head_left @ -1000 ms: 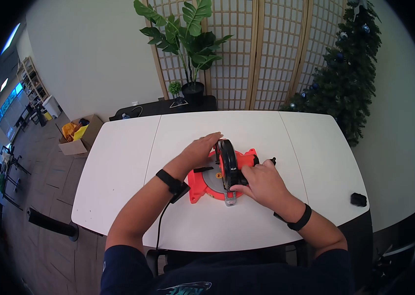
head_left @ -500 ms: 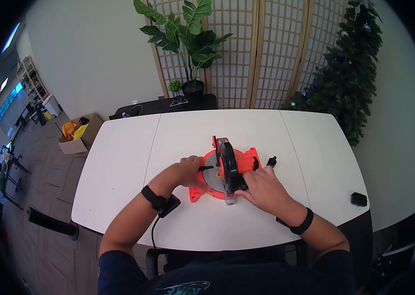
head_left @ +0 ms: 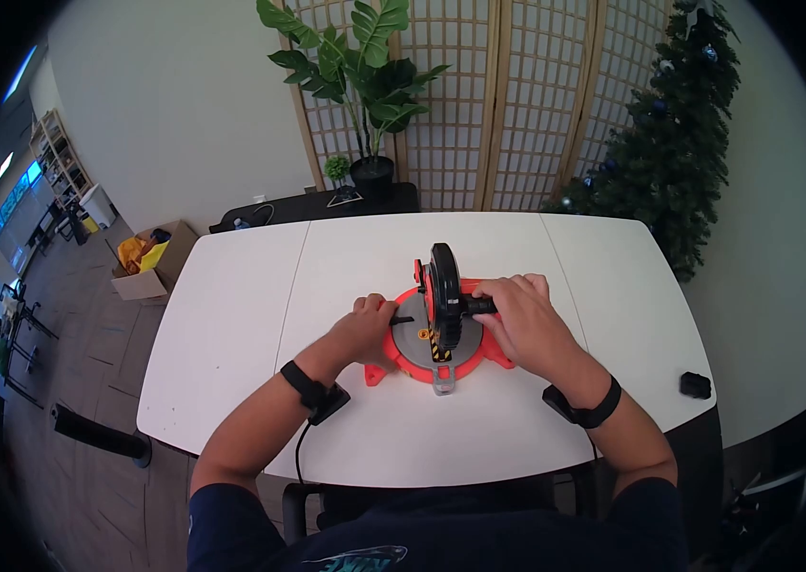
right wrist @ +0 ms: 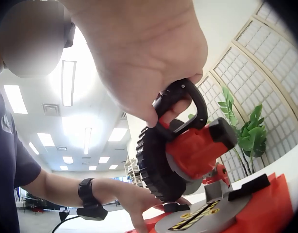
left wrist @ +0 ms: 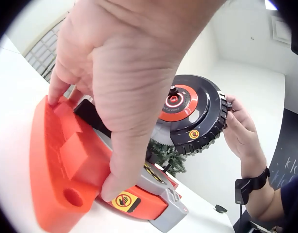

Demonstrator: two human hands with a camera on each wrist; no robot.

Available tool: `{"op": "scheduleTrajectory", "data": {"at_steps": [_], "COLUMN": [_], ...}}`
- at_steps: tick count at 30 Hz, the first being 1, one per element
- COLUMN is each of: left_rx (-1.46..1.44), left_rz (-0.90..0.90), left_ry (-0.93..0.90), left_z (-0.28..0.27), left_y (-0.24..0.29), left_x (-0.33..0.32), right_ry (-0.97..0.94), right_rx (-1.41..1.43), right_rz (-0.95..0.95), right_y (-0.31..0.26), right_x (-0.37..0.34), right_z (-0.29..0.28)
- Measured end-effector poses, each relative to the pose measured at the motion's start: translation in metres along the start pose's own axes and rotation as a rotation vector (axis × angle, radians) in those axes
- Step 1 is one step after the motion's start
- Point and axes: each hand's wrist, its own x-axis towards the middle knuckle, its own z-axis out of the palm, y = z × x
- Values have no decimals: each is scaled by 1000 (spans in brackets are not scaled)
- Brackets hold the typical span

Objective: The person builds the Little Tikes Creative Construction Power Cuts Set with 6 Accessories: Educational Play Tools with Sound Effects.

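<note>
A red and black toy miter saw stands on the white table; its grey round base [head_left: 413, 336] shows in the head view. The left hand [head_left: 362, 334] grips the left side of the red base, thumb at the front edge and fingers behind, as the left wrist view shows on the red base [left wrist: 47, 170]. My right hand [head_left: 527, 319] is curled round the black handle [right wrist: 200, 104] of the saw head. The black blade guard [head_left: 444, 296] stands raised above the base, with a yellow-black striped strip [right wrist: 200, 216] below it.
A small black object [head_left: 696, 385] lies near the right edge of the white table [head_left: 222, 334]. Behind the table are a potted plant [head_left: 372, 172], a lattice screen [head_left: 541, 114] and a decorated tree [head_left: 661, 153]. An open cardboard box [head_left: 174, 259] stands on the floor at left.
The right hand has raised the saw head by its handle. The left hand moved from beside the guard down to the base's left side and has stayed there since the middle frame.
</note>
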Motion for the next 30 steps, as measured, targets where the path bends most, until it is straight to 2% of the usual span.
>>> {"op": "scheduleTrajectory", "data": {"at_steps": [14, 22, 26, 30], "left_rx": [-46, -73, -58, -76], "left_rz": [29, 17, 28, 21], "left_ry": [100, 95, 100, 90], "left_z": [9, 2, 6, 3], "left_y": [-19, -22, -26, -25], "left_x": [21, 28, 33, 32], "right_ry": [79, 44, 55, -52], "right_rx": [-29, -37, -33, 0], "right_rz": [-102, -45, -76, 3], "right_y": [25, 32, 35, 34], "right_x": [50, 56, 55, 52], "right_z": [-3, 0, 0, -9]}}
